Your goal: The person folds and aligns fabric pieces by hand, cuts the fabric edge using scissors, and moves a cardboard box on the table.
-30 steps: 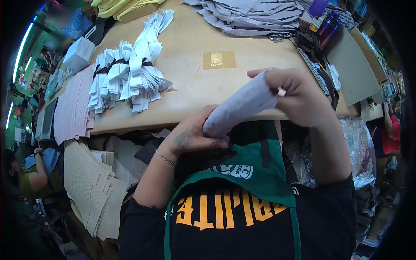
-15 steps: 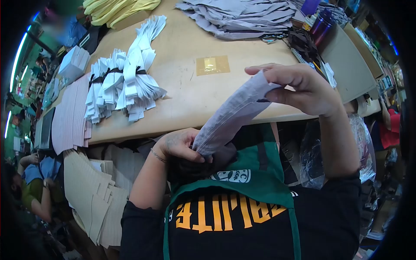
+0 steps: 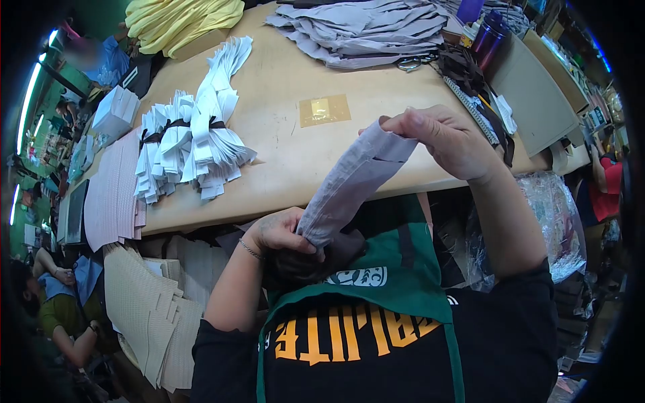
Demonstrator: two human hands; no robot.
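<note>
A grey-lilac fabric strip (image 3: 353, 178) with a seam along its edge stretches at a slant between my hands, above the table's front edge. My left hand (image 3: 282, 232) is closed on its lower end, thumb on top. At the upper end, my right hand (image 3: 447, 141) grips the strip between thumb and fingers; some of those fingers are hidden behind or inside the cloth. A short dark line shows on the fabric near that end. Dark cloth (image 3: 302, 265) lies below my left hand, over the green apron (image 3: 420, 262).
On the table (image 3: 269, 158) are tied bundles of white strips (image 3: 215, 151), a grey fabric pile (image 3: 363, 30), yellow cloth (image 3: 181, 23), scissors (image 3: 413, 64) and a purple bottle (image 3: 490, 40). Pink sheets (image 3: 111, 185) and beige pieces (image 3: 144, 305) lie left. Other people sit farther left.
My right hand has turned and shifted slightly, with its thumb now over the strip's upper end, and the strip shows more of its flat face. My left hand keeps its grip.
</note>
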